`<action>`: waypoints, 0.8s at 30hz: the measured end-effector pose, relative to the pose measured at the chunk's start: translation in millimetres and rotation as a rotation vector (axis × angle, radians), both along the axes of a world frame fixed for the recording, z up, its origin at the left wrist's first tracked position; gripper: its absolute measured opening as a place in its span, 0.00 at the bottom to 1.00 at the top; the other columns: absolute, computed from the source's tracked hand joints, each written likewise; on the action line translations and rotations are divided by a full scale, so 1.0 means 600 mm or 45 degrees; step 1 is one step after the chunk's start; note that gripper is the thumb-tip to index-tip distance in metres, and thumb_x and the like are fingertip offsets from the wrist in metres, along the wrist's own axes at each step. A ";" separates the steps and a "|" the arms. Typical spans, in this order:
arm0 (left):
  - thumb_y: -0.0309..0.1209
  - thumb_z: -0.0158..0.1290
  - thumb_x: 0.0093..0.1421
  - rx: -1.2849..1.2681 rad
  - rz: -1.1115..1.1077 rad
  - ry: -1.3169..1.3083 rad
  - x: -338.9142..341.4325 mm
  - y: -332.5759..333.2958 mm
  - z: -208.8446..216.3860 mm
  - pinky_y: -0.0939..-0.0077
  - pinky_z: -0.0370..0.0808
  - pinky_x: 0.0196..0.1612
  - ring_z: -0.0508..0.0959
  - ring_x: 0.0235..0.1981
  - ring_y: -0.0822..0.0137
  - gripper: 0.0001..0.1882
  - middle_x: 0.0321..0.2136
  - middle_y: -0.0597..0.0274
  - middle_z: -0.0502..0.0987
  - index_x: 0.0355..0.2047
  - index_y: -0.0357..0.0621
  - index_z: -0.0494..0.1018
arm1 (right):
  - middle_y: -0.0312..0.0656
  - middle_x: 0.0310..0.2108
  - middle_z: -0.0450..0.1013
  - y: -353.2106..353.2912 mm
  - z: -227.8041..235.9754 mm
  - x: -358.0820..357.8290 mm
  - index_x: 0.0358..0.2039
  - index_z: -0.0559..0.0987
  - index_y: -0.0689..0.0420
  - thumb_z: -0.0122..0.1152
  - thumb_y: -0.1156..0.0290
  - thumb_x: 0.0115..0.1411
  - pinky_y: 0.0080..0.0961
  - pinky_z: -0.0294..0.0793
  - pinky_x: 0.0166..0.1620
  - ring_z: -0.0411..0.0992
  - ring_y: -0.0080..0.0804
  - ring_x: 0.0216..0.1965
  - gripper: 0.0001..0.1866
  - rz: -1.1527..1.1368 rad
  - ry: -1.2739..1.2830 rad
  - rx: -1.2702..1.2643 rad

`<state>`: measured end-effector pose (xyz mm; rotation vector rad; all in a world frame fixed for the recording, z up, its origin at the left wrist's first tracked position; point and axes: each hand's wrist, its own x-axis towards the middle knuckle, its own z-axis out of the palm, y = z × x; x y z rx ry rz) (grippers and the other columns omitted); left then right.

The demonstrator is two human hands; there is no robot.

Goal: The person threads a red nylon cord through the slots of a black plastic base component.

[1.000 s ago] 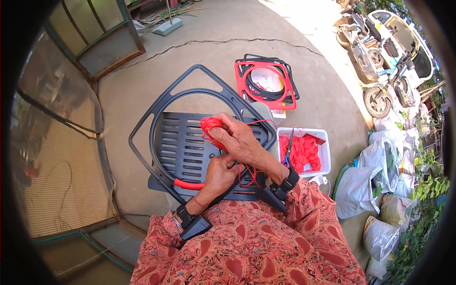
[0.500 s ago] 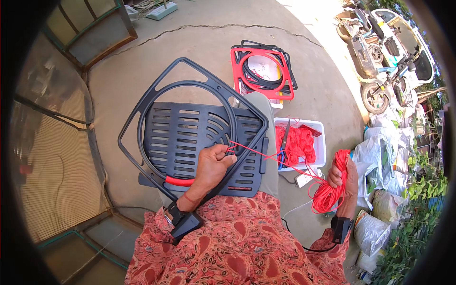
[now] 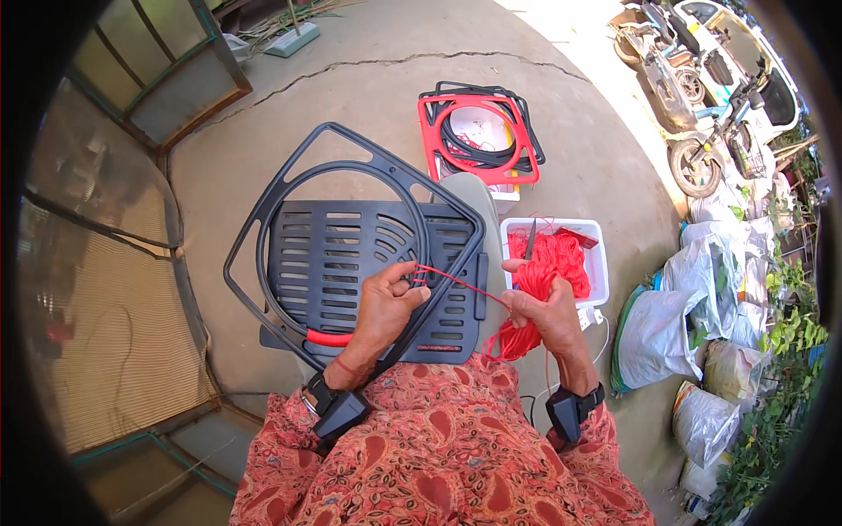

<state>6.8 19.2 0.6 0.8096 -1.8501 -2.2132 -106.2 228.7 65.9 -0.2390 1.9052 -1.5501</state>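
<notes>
A black plastic frame (image 3: 289, 188) with a ring and a slatted panel lies across my lap. My left hand (image 3: 386, 307) pinches the ring's rim where a red cord (image 3: 460, 282) starts, beside a short red-wrapped stretch (image 3: 329, 338). The cord runs taut to my right hand (image 3: 539, 311), which grips a loose bundle of the same red cord (image 3: 513, 337) hanging below it. Both wrists wear black bands.
A white tub (image 3: 595, 250) of red cord with scissors stands at my right. Beyond it lies a stack of red and black frames (image 3: 474, 131) on the concrete. White sacks (image 3: 653, 320) and parked scooters (image 3: 702, 114) line the right side; a mesh cage (image 3: 105, 263) is left.
My right hand has come back in from the far right with the cord bundle, close to the frame. The left hand stays on the ring.
</notes>
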 end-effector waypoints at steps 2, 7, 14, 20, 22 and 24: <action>0.17 0.59 0.52 -0.015 0.003 0.003 0.001 0.001 0.002 0.89 0.55 0.22 0.57 0.18 0.87 0.16 0.16 0.82 0.59 0.43 0.31 0.74 | 0.36 0.20 0.71 -0.054 -0.002 0.006 0.45 0.76 0.62 0.65 0.70 0.53 0.23 0.68 0.26 0.68 0.23 0.19 0.18 0.072 0.092 0.145; 0.18 0.58 0.53 -0.016 0.019 -0.007 0.002 0.000 -0.013 0.87 0.55 0.20 0.58 0.18 0.87 0.13 0.15 0.80 0.63 0.40 0.32 0.73 | 0.54 0.21 0.73 -0.074 -0.071 0.025 0.34 0.76 0.57 0.66 0.65 0.48 0.42 0.72 0.29 0.74 0.54 0.25 0.15 0.275 0.953 0.450; 0.19 0.58 0.53 -0.010 -0.016 0.027 0.000 0.000 -0.006 0.87 0.57 0.20 0.60 0.18 0.86 0.12 0.15 0.78 0.66 0.39 0.32 0.73 | 0.52 0.19 0.73 -0.062 -0.088 0.029 0.32 0.78 0.57 0.68 0.66 0.46 0.38 0.72 0.28 0.73 0.50 0.21 0.13 0.243 0.928 0.455; 0.19 0.59 0.53 -0.044 -0.006 -0.036 0.000 -0.001 -0.001 0.87 0.57 0.20 0.60 0.18 0.86 0.16 0.15 0.78 0.66 0.43 0.31 0.73 | 0.35 0.16 0.71 -0.034 -0.023 0.021 0.31 0.78 0.60 0.68 0.71 0.52 0.20 0.68 0.23 0.68 0.19 0.17 0.09 0.130 0.107 0.227; 0.19 0.59 0.52 -0.025 -0.044 -0.045 -0.002 0.001 0.002 0.87 0.57 0.20 0.60 0.18 0.86 0.19 0.15 0.79 0.65 0.46 0.30 0.72 | 0.29 0.17 0.70 -0.017 -0.016 0.022 0.29 0.77 0.61 0.67 0.71 0.55 0.16 0.67 0.22 0.67 0.15 0.18 0.08 0.118 0.121 -0.031; 0.19 0.59 0.52 0.022 -0.034 -0.031 -0.001 -0.001 -0.012 0.87 0.58 0.20 0.62 0.18 0.86 0.19 0.16 0.78 0.67 0.46 0.29 0.72 | 0.29 0.16 0.70 -0.020 0.000 0.023 0.28 0.77 0.60 0.67 0.71 0.55 0.17 0.66 0.22 0.67 0.15 0.17 0.08 0.128 0.123 0.002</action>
